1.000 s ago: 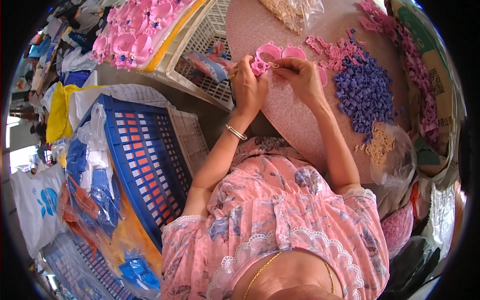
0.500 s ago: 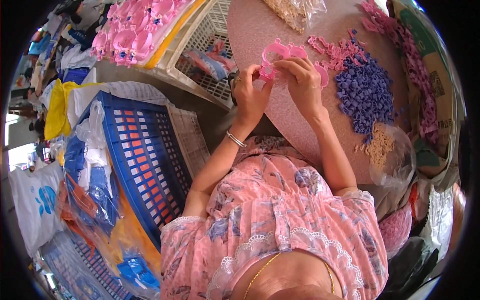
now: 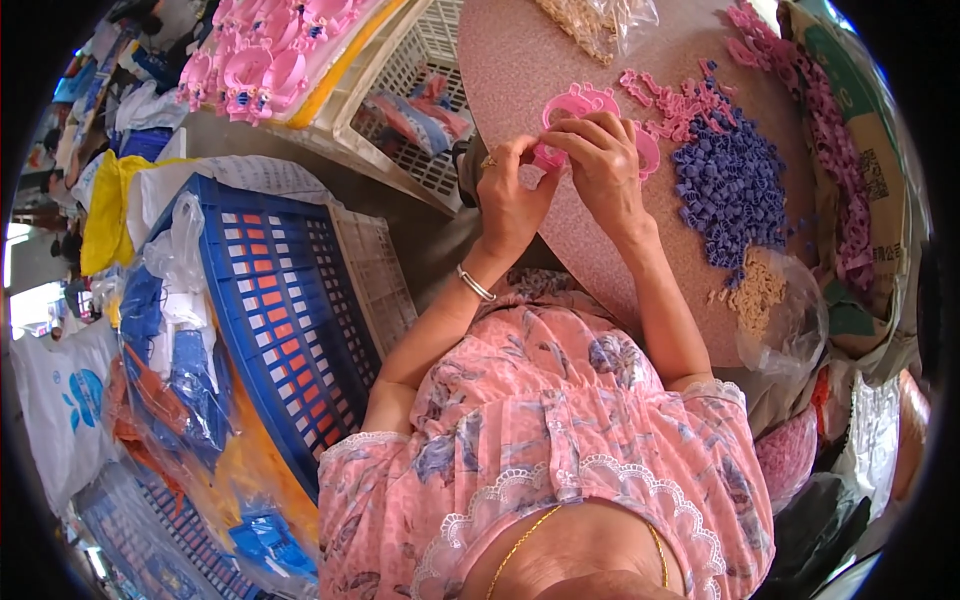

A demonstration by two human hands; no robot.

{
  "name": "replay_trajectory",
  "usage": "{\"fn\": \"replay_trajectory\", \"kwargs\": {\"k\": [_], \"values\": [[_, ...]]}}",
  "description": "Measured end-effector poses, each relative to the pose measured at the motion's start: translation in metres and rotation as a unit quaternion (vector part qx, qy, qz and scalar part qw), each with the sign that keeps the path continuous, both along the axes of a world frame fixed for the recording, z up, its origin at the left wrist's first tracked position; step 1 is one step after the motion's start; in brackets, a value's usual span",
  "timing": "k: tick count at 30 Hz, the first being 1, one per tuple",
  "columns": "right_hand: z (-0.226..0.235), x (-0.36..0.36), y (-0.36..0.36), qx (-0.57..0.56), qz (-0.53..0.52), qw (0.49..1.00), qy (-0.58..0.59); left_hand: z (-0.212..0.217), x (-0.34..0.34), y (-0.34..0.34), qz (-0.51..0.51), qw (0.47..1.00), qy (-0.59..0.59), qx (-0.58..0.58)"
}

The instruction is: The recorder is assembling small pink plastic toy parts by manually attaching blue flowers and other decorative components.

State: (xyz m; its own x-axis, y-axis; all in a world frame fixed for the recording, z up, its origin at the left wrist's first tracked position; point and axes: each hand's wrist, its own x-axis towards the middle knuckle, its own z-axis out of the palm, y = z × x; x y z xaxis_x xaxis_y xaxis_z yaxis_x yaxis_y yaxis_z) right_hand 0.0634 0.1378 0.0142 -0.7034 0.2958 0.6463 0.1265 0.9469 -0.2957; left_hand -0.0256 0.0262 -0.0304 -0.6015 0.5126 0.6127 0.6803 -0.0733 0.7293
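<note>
Pink plastic piece [image 3: 546, 158]: left of the blue heap [image 3: 730, 180]. Your left hand [image 3: 516, 195] pinches its near side; your right hand [image 3: 606, 168] curls over it, fingertips hidden, can't tell if clamped. Best: hold the left pinch firm, work the right gently, avoid bending thin plastic.

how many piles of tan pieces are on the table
2: one tan pile at the picture's top edge, another tan pile just below the blue pile. Others may be hidden.
</note>
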Motion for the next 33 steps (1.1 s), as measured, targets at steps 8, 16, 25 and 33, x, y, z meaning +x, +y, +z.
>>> {"fn": "replay_trajectory", "kwargs": {"k": [8, 16, 25, 33], "values": [[0.013, 0.001, -0.004, -0.032, -0.048, 0.998, 0.017, -0.003, -0.004, -0.003, -0.006, 1.000, -0.012, 0.014], [0.016, 0.007, -0.004, -0.024, -0.063, 0.997, 0.031, 0.001, -0.002, 0.000, 0.001, 1.000, 0.010, 0.015], [-0.002, 0.080, 0.069, -0.036, -0.381, 0.915, -0.130, -0.002, -0.009, 0.004, 0.048, 0.974, -0.218, -0.033], [-0.028, 0.104, 0.062, -0.041, -0.388, 0.914, -0.113, -0.013, -0.018, 0.019, 0.097, 0.989, -0.014, -0.108]]}}
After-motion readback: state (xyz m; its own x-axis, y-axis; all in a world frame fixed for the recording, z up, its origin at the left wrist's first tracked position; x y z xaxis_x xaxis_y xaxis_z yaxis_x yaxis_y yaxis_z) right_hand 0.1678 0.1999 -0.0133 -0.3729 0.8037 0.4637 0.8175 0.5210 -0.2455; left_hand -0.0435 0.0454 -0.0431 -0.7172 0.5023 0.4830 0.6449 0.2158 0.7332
